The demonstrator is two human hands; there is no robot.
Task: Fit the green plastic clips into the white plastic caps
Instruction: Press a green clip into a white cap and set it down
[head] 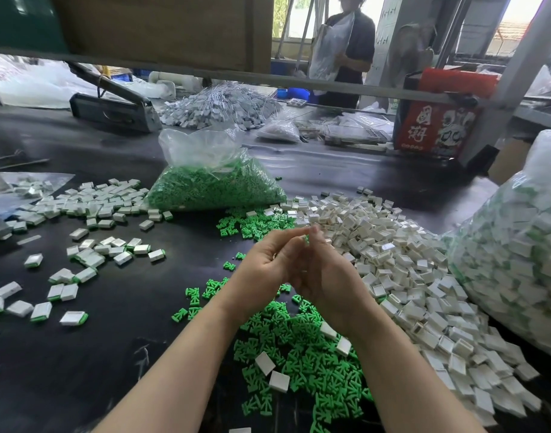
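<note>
Both my hands meet above the black table. My left hand (261, 270) and my right hand (324, 273) have their fingertips together, pinching a small green clip (306, 239) between them. Whether a white cap is also held is hidden by the fingers. Loose green clips (299, 354) lie in a heap under my forearms. A large pile of white caps (408, 270) spreads to the right. Caps fitted with green clips (90, 260) are scattered on the left.
A clear bag of green clips (211, 185) stands behind my hands. A big bag of fitted caps (518, 260) fills the right edge. Farther back are a grey parts heap (218, 107), a red box (436, 126) and a person (352, 48) holding a bag.
</note>
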